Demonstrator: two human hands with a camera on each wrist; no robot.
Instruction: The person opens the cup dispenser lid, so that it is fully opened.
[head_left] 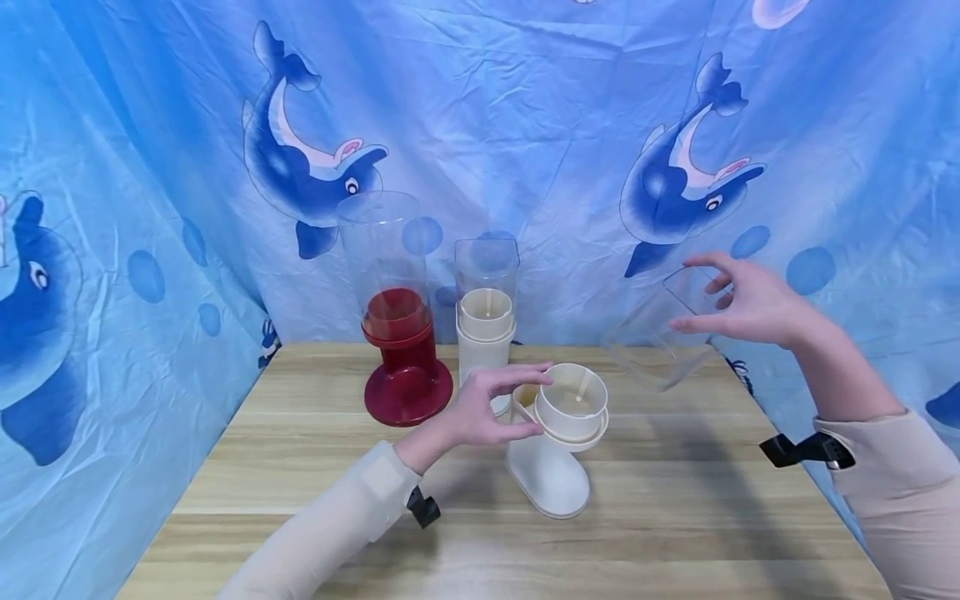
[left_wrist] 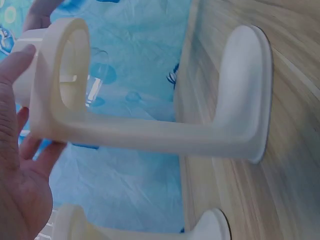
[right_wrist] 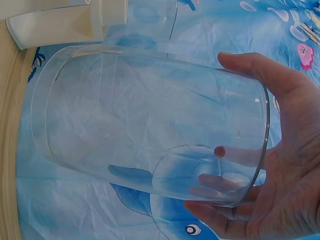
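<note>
My left hand (head_left: 487,408) grips the upper ring of a white stand (head_left: 553,487), its thumb and fingers on either side in the left wrist view. A round white cup piece (head_left: 573,425) sits in that ring. The stand's oval foot (left_wrist: 242,95) is on the table. My right hand (head_left: 757,304) holds a clear, rounded container (right_wrist: 150,125) by one end, with the thumb on one side and fingers on the other. The container is tilted in the air, to the right of the stand and apart from it.
At the back left stands a red holder (head_left: 405,396) with a tall clear cylinder (head_left: 381,242) on it. Beside it a second white stand (head_left: 472,354) carries a clear container (head_left: 487,262). A blue dolphin curtain (head_left: 525,100) hangs behind the wooden table (head_left: 262,483).
</note>
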